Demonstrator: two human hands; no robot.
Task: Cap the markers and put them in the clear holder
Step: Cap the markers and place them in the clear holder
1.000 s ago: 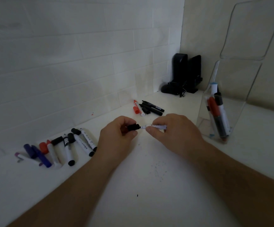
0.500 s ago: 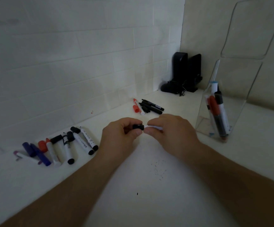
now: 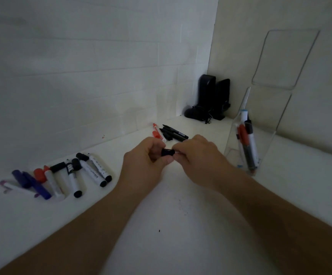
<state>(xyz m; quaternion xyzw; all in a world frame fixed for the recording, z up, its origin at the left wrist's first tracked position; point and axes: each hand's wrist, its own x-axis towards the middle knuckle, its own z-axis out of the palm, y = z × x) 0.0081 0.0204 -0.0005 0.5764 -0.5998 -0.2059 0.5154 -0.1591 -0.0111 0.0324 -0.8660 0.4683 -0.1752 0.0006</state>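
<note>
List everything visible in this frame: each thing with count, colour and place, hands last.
black cap: one, black, pinched between both hands at centre.
loose markers: several, black, red, blue and purple capped, lying at left along the wall; exact count unclear.
far markers: a few, red and black, behind the hands.
clear holder: one, transparent, at right, holding a few upright markers.
black devices: two, black, in the corner.
counter: white.
left hand: grips the cap.
right hand: grips the marker's barrel, mostly hidden.

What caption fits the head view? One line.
Both hands press a black cap onto a marker, beside the clear holder.
</note>
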